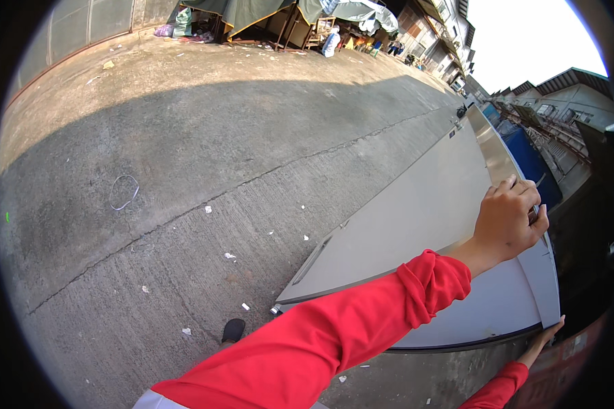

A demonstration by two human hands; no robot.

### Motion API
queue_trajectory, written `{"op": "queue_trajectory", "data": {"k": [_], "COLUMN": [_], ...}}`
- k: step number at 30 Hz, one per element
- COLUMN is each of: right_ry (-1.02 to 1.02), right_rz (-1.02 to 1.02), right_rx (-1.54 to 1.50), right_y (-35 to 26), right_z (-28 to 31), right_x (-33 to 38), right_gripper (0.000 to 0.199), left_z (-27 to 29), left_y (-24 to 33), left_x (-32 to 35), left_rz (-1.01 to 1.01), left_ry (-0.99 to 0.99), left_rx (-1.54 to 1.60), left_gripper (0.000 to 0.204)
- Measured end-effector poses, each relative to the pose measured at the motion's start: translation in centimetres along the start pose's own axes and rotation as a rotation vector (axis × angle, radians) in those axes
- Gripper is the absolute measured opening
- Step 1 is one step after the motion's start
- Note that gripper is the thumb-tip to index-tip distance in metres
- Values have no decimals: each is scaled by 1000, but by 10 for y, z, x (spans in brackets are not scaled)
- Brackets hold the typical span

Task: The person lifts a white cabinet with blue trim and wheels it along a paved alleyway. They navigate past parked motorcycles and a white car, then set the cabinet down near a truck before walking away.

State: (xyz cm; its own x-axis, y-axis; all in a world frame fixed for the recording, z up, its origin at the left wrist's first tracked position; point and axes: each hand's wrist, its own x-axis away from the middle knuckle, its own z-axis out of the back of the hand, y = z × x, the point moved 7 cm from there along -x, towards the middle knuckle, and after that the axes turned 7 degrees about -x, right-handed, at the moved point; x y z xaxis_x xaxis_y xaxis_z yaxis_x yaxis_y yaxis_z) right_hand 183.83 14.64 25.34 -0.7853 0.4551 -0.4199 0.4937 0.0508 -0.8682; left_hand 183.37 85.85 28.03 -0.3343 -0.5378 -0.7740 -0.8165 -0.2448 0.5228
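Observation:
A large pale grey, box-shaped metal cabinet (416, 198) stretches from the centre to the right, with a long recessed handle on its near left edge. Across it reaches my left arm in a red sleeve. My left hand (510, 217) is closed at the cabinet's right edge. Something small and dark shows between its thumb and fingers, and a thin tip pokes out beyond them; I cannot make out what it is. Lower right, my right hand (547, 335) grips the cabinet's near right corner, its fingers partly hidden.
Cracked concrete ground (150, 252) with paper scraps and a thin loop of cord (124, 193) lies to the left. My dark shoe (233, 330) is close to the cabinet's near corner. Tarpaulin-covered stalls (273, 20) stand far off; a blue sheet (529, 153) hangs behind the cabinet.

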Motion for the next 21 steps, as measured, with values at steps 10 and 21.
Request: {"op": "queue_trajectory", "data": {"k": [10,21], "right_ry": [237,443], "right_rz": [226,339], "right_rx": [123,570], "right_y": [160,292], "right_z": [-104,-354], "right_x": [-268,-447], "right_gripper": [74,57], "left_z": [-181,-383], "left_y": [-252,-607], "left_x": [-102,-248], "left_rz": [-112,-12], "left_ry": [0,-190], "left_rx": [-63,-49], "left_gripper": [16,33]}}
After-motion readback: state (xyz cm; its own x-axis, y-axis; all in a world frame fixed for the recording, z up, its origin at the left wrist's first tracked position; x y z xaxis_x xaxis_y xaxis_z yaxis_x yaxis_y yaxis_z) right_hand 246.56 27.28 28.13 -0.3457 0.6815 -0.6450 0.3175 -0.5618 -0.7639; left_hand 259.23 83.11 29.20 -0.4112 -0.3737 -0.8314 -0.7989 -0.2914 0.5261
